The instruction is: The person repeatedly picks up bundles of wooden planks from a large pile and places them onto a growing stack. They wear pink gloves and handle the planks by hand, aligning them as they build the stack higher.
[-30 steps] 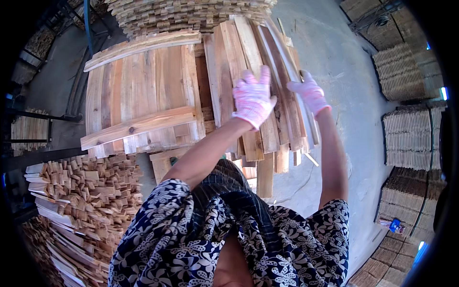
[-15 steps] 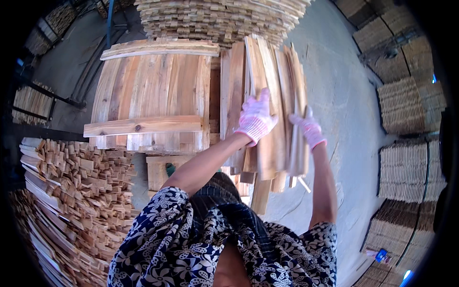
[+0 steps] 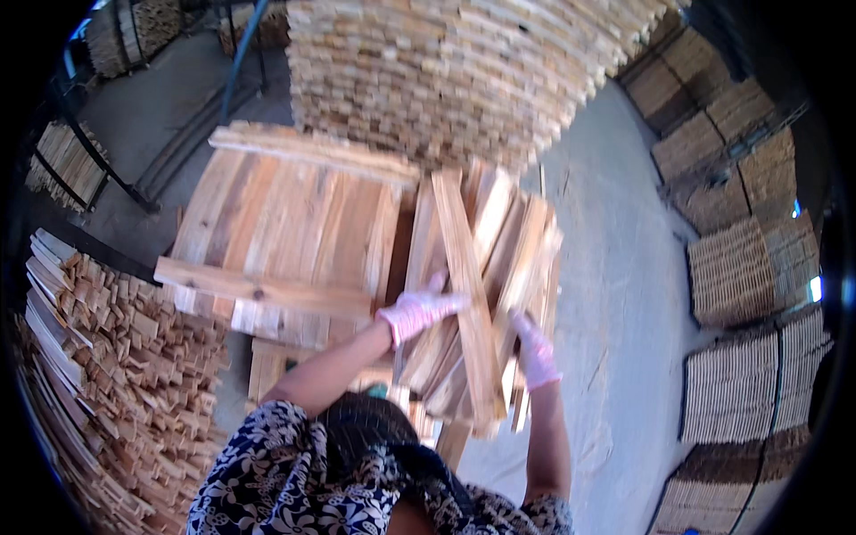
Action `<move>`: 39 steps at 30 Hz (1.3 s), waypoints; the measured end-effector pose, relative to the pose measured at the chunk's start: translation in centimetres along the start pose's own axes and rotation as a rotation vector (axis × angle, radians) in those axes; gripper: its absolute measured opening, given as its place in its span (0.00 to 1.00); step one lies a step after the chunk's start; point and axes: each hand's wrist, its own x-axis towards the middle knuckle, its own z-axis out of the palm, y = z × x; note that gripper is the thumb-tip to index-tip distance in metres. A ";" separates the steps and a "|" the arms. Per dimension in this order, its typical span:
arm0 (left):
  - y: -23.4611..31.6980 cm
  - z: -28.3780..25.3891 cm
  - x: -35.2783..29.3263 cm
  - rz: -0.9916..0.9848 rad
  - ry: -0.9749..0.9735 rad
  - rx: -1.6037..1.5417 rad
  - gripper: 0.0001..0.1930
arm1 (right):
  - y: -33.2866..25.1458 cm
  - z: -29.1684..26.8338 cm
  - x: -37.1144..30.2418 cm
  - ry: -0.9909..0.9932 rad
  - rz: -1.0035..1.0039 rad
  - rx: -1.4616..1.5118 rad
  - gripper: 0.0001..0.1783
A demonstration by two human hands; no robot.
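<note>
pink-gloved left hand (image 3: 421, 316), fingers spread, is at a long, flat, pale-brown wooden plank (image 3: 481, 361); pink-gloved right hand (image 3: 537, 352), grip i cannot tell; steadying both plank edges should help

Strapped bundles (image 3: 729, 385) line the grey floor (image 3: 615, 267) at right, and a blue pole (image 3: 243, 59) slants at upper left.

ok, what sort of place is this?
Likely a timber workshop or wood store, judging by the tall stack of wood at the top, the neat bundles along the right, and loose boards in the middle.
</note>
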 end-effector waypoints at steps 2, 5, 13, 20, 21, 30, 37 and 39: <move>0.2 -1.0 1.3 -0.004 0.011 0.092 0.60 | -0.9 0.9 0.2 -0.021 0.049 -0.068 0.40; -1.6 -2.6 3.4 -0.063 0.006 -0.087 0.46 | -0.9 3.2 -0.1 -0.148 0.041 0.089 0.34; -0.4 -4.0 0.0 -0.070 -0.337 -0.759 0.46 | 3.0 3.9 -3.1 -0.056 -0.083 0.604 0.33; 0.8 -8.8 -4.1 0.186 -0.349 -0.601 0.53 | -1.6 13.3 -10.6 -0.002 -0.093 0.625 0.32; 0.4 -10.2 -4.5 0.226 -0.286 -0.577 0.55 | -1.9 15.3 -10.2 -0.039 -0.100 0.612 0.32; -1.1 -27.9 -15.2 0.203 0.218 -0.135 0.56 | -4.8 33.2 -3.8 -0.226 -0.264 0.112 0.48; -6.0 -41.3 -17.9 -0.165 0.581 0.434 0.39 | -2.4 39.7 1.6 -0.391 -0.140 -0.173 0.62; -8.0 -42.6 -17.4 -0.218 0.571 0.499 0.39 | -3.8 39.9 2.2 -0.232 -0.242 -0.563 0.63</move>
